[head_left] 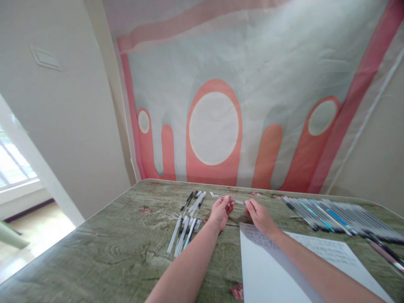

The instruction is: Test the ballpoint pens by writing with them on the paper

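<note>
Pinches slim pen (239, 201) in fingers of left hand (220, 211); holds left-to-right. Grips right end with right hand (259, 213).

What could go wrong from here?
- The slim, translucent greyish pen is pinched between the left hand and right hand by the fingers only; it could slip.
- The right forearm crosses the white handwritten paper sheet; it might drag it. I can't tell if they touch.
- The left forearm is close to the loose cluster of whitish plastic pen-like pieces; a sideways move could scatter them.
</note>
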The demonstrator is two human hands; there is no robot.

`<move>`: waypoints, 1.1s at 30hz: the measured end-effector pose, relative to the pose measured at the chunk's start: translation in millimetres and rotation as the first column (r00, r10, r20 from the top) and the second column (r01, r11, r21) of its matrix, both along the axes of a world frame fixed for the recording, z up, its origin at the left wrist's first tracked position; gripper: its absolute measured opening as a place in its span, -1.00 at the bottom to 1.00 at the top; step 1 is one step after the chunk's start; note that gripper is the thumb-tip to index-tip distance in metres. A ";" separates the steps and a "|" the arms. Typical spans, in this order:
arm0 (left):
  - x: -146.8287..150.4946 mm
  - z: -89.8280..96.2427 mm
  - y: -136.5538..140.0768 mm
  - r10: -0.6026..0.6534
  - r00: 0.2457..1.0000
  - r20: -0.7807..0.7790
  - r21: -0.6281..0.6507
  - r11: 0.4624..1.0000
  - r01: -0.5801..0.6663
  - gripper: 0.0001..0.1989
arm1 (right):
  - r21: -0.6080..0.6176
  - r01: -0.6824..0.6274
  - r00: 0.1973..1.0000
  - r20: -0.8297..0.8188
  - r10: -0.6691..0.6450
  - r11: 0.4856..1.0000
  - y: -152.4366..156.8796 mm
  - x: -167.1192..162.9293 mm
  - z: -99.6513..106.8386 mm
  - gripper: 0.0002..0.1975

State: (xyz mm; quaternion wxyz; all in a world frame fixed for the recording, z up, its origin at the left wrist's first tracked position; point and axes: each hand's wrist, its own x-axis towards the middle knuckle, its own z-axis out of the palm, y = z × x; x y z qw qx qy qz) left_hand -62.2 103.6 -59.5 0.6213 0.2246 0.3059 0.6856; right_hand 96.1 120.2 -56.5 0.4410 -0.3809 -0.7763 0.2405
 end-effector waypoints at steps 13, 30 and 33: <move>0.7 0.8 -2.1 -0.045 0.998 -0.037 0.048 0.998 0.047 -0.81 | -0.011 0.041 0.999 0.012 -0.040 0.999 2.5 1.1 -0.5 -0.62; 3.3 3.3 -5.3 -0.103 0.995 -0.005 0.087 0.991 0.103 -0.84 | -0.257 -0.044 0.986 -0.166 0.000 0.965 8.4 1.3 -3.4 -0.54; 3.1 2.0 -4.1 -0.118 0.992 0.052 0.065 0.991 0.115 -0.85 | -0.327 -0.116 0.970 -0.242 0.036 0.938 7.4 1.4 -2.5 -0.52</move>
